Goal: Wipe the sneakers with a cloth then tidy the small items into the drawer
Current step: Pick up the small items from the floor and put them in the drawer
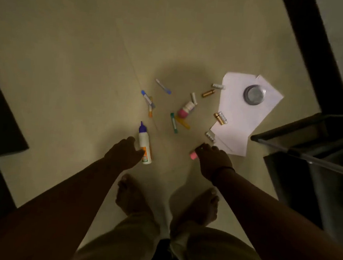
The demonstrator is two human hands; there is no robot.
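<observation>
**Small items scattered on the floor, both hands down among them**

Small items (180, 110) lay strewn across the pale floor (69, 58), right at the centre of the view, and the person stood over them barefoot, both arms reaching down. The left hand (124, 153) was low at about 7 o'clock of the scatter, its fingers curled loosely toward the white glue bottle (144, 144) with the blue cap; thumb tip looked to be against the bottle's lower end, though in that dim light I could not tell whether it truly gripped. The right hand (213, 160) sat at 5 o'clock, fingers bunched around a pink object (193, 155) poking out at its left side, with a bracelet dark on the wrist.

Up from the hands, a green marker (173, 122) and a yellow one (183, 123) lay crossed near a pink-based bottle (186, 109). At 10 o'clock, a blue-capped pen (147, 98) lay over an orange one (151, 110); another blue-tipped pen (163, 86) lay at 11. Gold batteries (208, 93) showed at 1 o'clock and again at 3. White sheets of paper (240, 119) spread out at 2 o'clock, a round metal lid (254, 94) resting on them. A dark piece of furniture (320, 147) stood at the right edge, just beside the paper. The bare feet (131, 194) were planted at 6 o'clock, apart from the clutter.
</observation>
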